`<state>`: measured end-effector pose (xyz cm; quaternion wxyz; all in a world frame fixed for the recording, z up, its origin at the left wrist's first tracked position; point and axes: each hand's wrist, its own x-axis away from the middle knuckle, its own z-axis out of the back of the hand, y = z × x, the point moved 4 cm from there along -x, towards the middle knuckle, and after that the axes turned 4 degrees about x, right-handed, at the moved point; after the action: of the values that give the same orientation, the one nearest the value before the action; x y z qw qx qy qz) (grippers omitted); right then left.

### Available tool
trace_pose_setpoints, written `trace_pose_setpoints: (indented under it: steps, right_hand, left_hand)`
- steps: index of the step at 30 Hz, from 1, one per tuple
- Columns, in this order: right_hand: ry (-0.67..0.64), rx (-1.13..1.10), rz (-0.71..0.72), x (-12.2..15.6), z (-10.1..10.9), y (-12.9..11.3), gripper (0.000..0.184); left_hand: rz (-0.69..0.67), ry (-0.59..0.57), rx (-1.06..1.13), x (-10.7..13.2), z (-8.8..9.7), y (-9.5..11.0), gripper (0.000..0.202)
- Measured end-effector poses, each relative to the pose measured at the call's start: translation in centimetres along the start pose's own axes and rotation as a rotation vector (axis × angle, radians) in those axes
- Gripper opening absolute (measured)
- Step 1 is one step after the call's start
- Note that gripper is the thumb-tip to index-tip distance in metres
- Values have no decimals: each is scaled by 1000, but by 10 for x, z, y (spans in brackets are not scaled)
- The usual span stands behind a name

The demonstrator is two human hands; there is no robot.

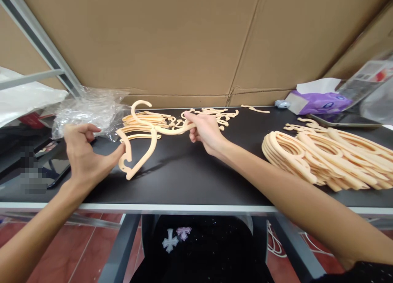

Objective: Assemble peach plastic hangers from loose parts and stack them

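Note:
My right hand (207,131) pinches one end of a cream plastic clothes hanger (168,131), held above the dark table. The hanger's hook points up, and its jointed parts hang bent down toward the left. Beside its left end is my left hand (84,156), with thumb and fingers spread wide. The left thumb tip meets or overlaps the hanger's left piece; I cannot tell whether it presses on it. Behind the hanger lies a pile of flat cream hanger parts (144,120). Small loose curved parts (215,111) are scattered behind my right hand.
Stacked cream hangers (331,168) cover the table's right side, behind my right forearm. A purple tissue pack (325,103) and a dark tablet-like device (346,120) sit at back right. Clear plastic bags (89,111) and a dark phone-like object (58,168) are left. Cardboard (172,41) stands behind.

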<state>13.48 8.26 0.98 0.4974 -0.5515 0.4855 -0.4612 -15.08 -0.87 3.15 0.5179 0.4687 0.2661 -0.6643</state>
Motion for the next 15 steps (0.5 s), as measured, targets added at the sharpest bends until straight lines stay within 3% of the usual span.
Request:
trace_pose_setpoints:
  steps: [2, 5, 9, 12, 15]
  right_hand:
    - [-48, -3, -4, 5, -8, 3, 35]
    - [-82, -12, -4, 9, -13, 5, 33]
    - [-18, -47, -5, 6, -6, 0, 35]
    - [36, -36, -33, 3, 1, -3, 33]
    - [9, 32, -50, 1, 5, -5, 32]
  left_hand:
    - [-22, -68, 71, 1, -3, 7, 45]
    - [-52, -269, 155, 3, -10, 19, 19]
    - [39, -399, 247, 4, -11, 21, 23]
    - [10, -551, 318, 7, -16, 23, 26]
    - [-20, -588, 316, 8, -19, 23, 34]
